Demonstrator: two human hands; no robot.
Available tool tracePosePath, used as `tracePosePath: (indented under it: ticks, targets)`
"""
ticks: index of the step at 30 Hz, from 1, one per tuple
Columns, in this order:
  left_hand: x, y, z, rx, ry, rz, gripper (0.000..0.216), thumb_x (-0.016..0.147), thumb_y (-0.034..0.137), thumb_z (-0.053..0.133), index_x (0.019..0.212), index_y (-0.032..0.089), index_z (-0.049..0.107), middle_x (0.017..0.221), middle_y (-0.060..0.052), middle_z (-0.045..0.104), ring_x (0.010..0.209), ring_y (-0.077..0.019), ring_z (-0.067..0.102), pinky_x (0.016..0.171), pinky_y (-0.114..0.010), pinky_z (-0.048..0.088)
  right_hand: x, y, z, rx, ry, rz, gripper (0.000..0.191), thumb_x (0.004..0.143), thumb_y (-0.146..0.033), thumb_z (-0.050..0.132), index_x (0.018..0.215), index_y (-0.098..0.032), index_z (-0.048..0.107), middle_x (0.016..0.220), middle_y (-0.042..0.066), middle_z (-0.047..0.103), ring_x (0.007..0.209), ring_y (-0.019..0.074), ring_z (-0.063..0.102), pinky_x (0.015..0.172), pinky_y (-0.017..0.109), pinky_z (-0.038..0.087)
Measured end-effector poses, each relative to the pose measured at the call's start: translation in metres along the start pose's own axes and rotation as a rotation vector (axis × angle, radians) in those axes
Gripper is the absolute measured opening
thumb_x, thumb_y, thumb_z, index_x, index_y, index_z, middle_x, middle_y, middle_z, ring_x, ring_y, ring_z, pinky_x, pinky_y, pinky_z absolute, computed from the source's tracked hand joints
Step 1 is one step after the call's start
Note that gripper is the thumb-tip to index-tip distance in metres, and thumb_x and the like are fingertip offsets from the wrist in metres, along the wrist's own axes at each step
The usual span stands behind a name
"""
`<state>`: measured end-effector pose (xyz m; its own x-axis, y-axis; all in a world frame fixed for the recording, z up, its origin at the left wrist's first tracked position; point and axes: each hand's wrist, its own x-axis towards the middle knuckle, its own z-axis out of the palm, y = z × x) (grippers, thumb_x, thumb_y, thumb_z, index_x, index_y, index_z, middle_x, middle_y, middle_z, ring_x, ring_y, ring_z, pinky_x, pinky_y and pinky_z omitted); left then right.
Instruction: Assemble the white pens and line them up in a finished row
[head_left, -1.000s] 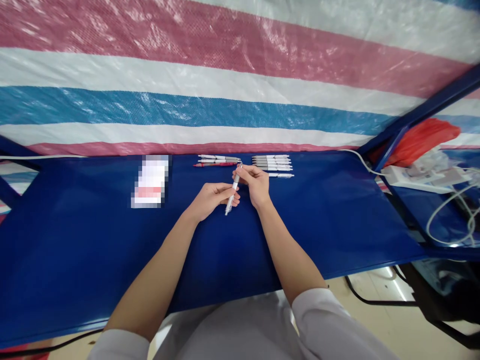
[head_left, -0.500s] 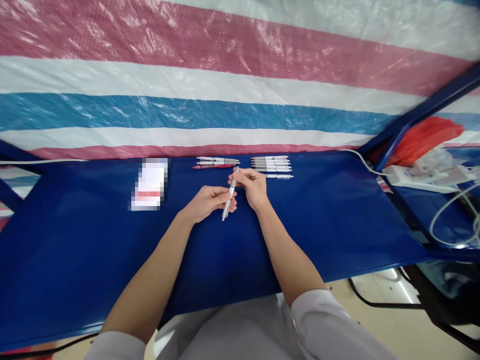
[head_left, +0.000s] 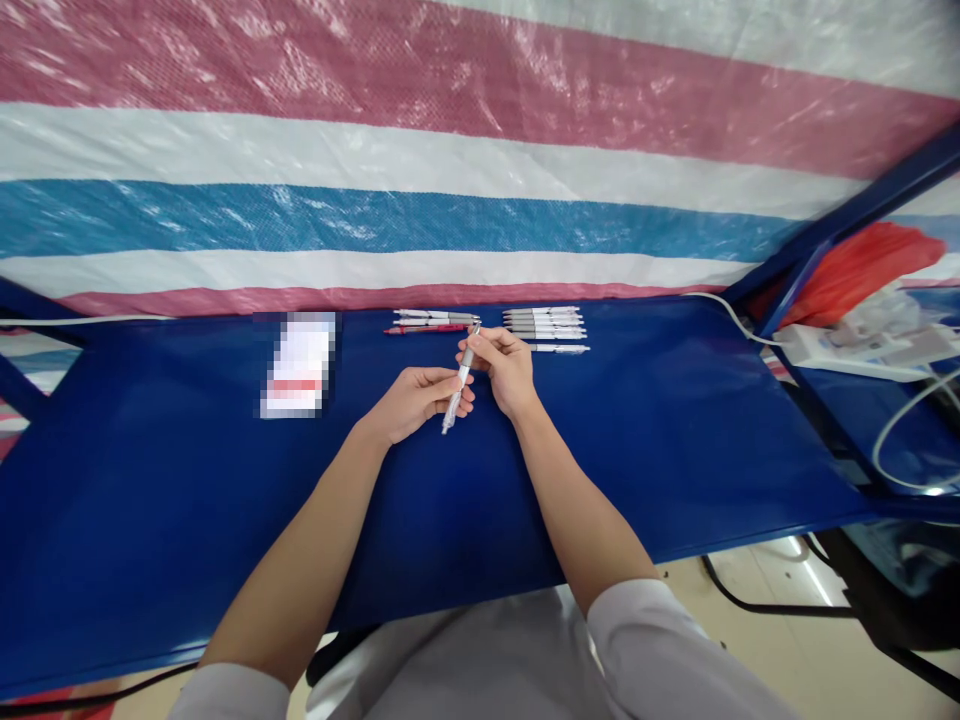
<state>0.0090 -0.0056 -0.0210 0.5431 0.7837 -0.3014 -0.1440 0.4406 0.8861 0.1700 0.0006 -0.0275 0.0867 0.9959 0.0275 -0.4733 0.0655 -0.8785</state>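
A white pen with a grey grip (head_left: 456,395) is held tilted between my hands, its grey end up and away from me. My left hand (head_left: 415,403) pinches the white barrel with thumb and fingers. Around the grey grip near the tip, the fingers of my right hand (head_left: 507,366) are closed. Behind my hands lie a red pen (head_left: 427,330) and a few white-and-grey pens (head_left: 431,318). To their right is a row of several white-and-grey pens (head_left: 546,323), and a single white pen (head_left: 561,349) lies just in front of that row, partly hidden by my right hand.
A blurred white sheet or packet with a red band (head_left: 298,365) lies left on the blue table (head_left: 660,440). A striped plastic sheet (head_left: 390,225) hangs behind. At the right are a red bag (head_left: 862,265), a white power strip (head_left: 847,352) and loose cables.
Both hands keep their grip on the pen. My right-hand fingers have shifted slightly at the grey end, showing more of its tip. The view has moved a little.
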Motion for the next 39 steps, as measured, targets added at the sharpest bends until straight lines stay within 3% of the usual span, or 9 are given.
tracePosePath:
  ticks: [8,16,21,27,39]
  targets:
    - [-0.0010,-0.0009,0.0080,0.045,0.069,0.094,0.033,0.072,0.034,0.084,0.097,0.015,0.075,0.083,-0.006,0.075,0.070,-0.0164,0.070,0.072,-0.032,0.059,0.0003,-0.0009,0.0001,-0.032,0.069,-0.014,0.026,0.069,-0.040,0.079,0.083,-0.022,0.066,0.080,-0.001,0.074,0.079,0.0163,0.071,0.068,0.028,0.059]
    - [0.0001,-0.0043,0.0092,0.116,0.057,0.096,0.035,0.078,0.037,0.079,0.102,0.014,0.072,0.089,-0.009,0.076,0.079,-0.0217,0.073,0.081,-0.039,0.059,0.0017,-0.0004,-0.0016,0.024,0.125,0.002,0.021,0.067,-0.035,0.082,0.077,-0.021,0.070,0.074,-0.002,0.074,0.068,0.0126,0.069,0.063,0.025,0.059]
    - [0.0006,-0.0065,0.0065,0.120,0.057,0.115,0.034,0.080,0.036,0.078,0.105,0.015,0.069,0.087,-0.009,0.077,0.079,-0.0223,0.074,0.080,-0.040,0.060,0.0026,0.0004,-0.0011,0.024,0.122,0.017,0.022,0.065,-0.036,0.083,0.075,-0.021,0.070,0.073,-0.002,0.075,0.070,0.0136,0.071,0.060,0.024,0.059]
    - [0.0011,-0.0067,0.0067,0.110,0.051,0.114,0.034,0.080,0.037,0.077,0.102,0.013,0.069,0.087,-0.009,0.076,0.080,-0.0238,0.074,0.082,-0.042,0.060,0.0022,0.0003,0.0017,0.050,0.124,0.020,0.022,0.064,-0.034,0.084,0.076,-0.020,0.072,0.074,-0.001,0.076,0.069,0.0140,0.073,0.069,0.028,0.062]
    - [0.0002,-0.0024,0.0044,0.048,-0.010,0.069,0.031,0.076,0.036,0.081,0.096,0.013,0.074,0.083,-0.008,0.076,0.074,-0.0198,0.073,0.077,-0.036,0.061,-0.0004,-0.0013,0.0015,0.073,0.093,0.021,0.018,0.066,-0.031,0.084,0.075,-0.021,0.072,0.073,-0.001,0.076,0.068,0.0152,0.074,0.058,0.024,0.062]
